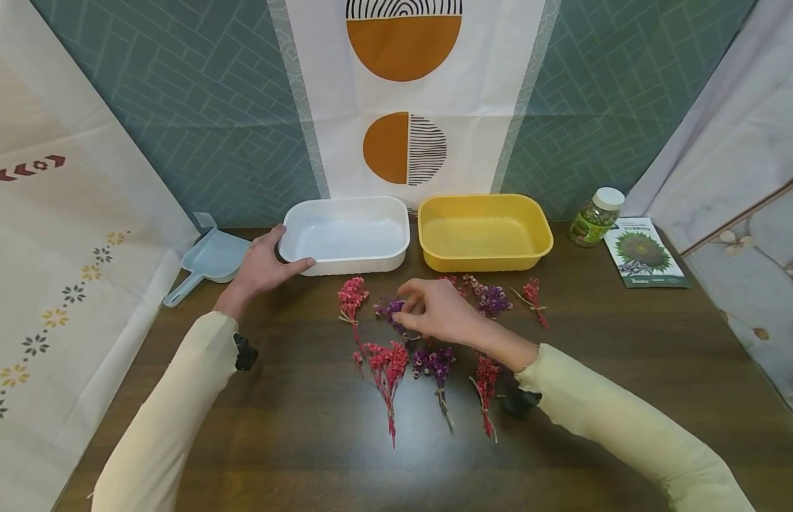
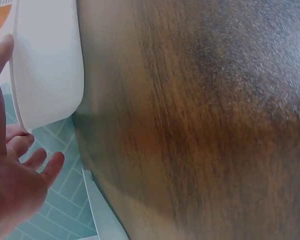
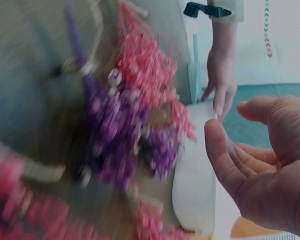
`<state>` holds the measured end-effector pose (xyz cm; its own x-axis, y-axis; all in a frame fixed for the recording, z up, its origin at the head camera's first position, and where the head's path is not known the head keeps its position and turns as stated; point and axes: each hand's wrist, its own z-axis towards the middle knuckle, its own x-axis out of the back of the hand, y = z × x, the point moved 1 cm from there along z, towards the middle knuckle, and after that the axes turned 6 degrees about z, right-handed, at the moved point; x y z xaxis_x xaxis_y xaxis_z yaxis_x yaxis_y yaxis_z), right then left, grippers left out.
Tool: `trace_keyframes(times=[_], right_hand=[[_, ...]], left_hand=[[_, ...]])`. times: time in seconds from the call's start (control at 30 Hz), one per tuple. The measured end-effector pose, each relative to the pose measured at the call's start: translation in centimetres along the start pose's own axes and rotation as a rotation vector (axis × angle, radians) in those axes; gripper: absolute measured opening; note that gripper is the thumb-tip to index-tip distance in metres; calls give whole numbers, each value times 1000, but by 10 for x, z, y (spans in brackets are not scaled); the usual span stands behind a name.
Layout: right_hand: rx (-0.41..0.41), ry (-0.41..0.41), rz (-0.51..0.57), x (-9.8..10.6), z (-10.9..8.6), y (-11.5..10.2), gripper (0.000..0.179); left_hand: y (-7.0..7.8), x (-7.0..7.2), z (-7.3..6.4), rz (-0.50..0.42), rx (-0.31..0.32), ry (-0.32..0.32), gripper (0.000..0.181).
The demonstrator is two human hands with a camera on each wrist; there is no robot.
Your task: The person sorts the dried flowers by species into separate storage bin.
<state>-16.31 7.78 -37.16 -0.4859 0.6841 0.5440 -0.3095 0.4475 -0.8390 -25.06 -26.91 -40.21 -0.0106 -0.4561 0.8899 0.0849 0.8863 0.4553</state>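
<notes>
No wording, brand or number legible. On jar (image 1: 592, 219) with white lid (image 1: 609, 198), right rear of worktop (image 1: 287, 441): green label (image 1: 588, 227), marks too small to read. On flat packet (image 1: 647, 253) with flower-head picture (image 1: 643, 249), just beside jar: tiny print (image 1: 636, 226) near top, pale lettering (image 1: 639, 282) on dark green bottom band (image 1: 665, 283), both too small and blurred to make out.

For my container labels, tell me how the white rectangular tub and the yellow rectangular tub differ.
In the head view, the white rectangular tub stands left, nearer the blue dustpan; the yellow rectangular tub stands right, nearer the white-lidded jar. The left hand touches the white tub, none the yellow tub. Both have rounded corners.
</notes>
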Motion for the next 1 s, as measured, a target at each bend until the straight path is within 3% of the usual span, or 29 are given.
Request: trace_keyframes(times=[0.13, 0.43, 0.73, 1.0], right_hand=[[-53, 13, 66, -17, 16, -10, 39], [-115, 41, 88, -50, 45, -20, 49], [-131, 91, 52, -68, 58, -21, 51], [-160, 103, -50, -75, 66, -20, 60]], left_hand=[[-2, 0, 0, 2, 11, -9, 106], [-4, -1, 1, 26, 9, -5, 108], [0, 0, 0, 10, 23, -11, 107], [-1, 1, 0, -1, 51, -27, 108]])
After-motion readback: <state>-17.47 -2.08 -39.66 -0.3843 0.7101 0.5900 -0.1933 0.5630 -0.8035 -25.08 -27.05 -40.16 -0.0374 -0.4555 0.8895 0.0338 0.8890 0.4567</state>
